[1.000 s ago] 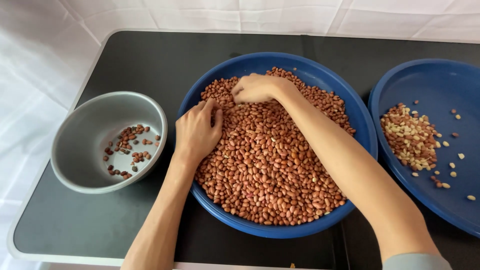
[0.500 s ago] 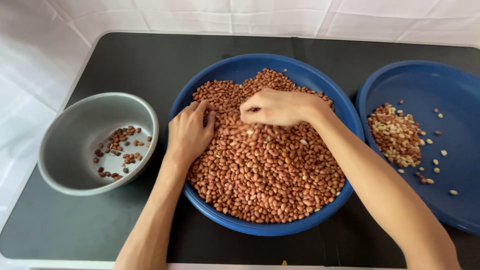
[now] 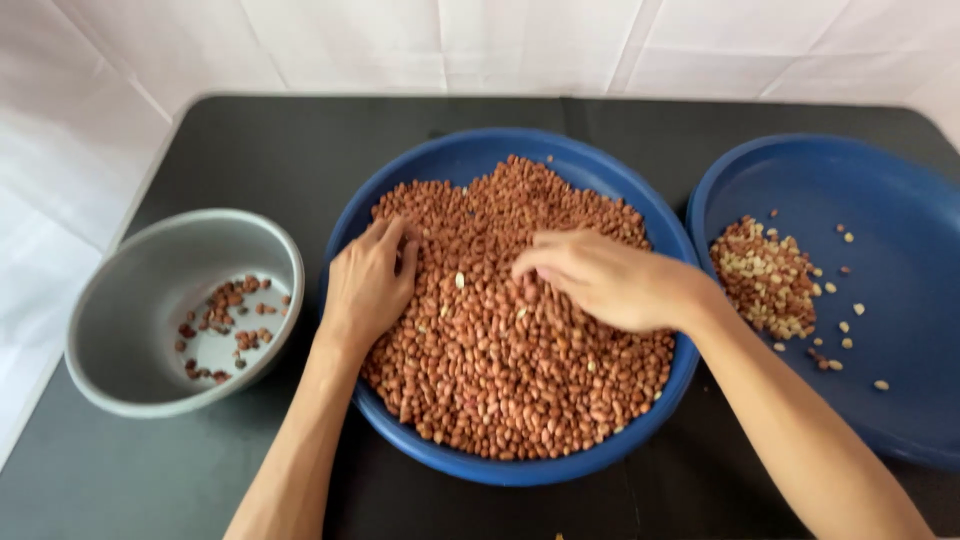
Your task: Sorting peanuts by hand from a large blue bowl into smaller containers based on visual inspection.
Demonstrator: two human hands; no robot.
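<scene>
1. Right hand (image 3: 610, 280) is lying palm-down on the heap of red-skinned peanuts (image 3: 500, 370), fingers curled together with tips pointing left; whether anything is being pinched under them cannot be told.
2. Left hand (image 3: 368, 285) is resting flat on the heap's left side, fingers loosely spread and reaching up toward the far rim, gripping nothing visible.
3. Peanuts are filling the large blue bowl (image 3: 470, 160) sitting mid-surface, piled nearly to the rim.
4. Grey bowl (image 3: 130, 300) is standing just left of the blue bowl, holding a small scatter of dark nuts (image 3: 225, 315) on its bottom.
5. Blue tray (image 3: 880, 230) is lying to the right, carrying a small pile of mixed pale and brown nuts (image 3: 765, 275) with loose pale ones scattered nearby.
6. Everything is sitting on a dark surface (image 3: 250, 150), white tiled wall (image 3: 450, 40) behind.
</scene>
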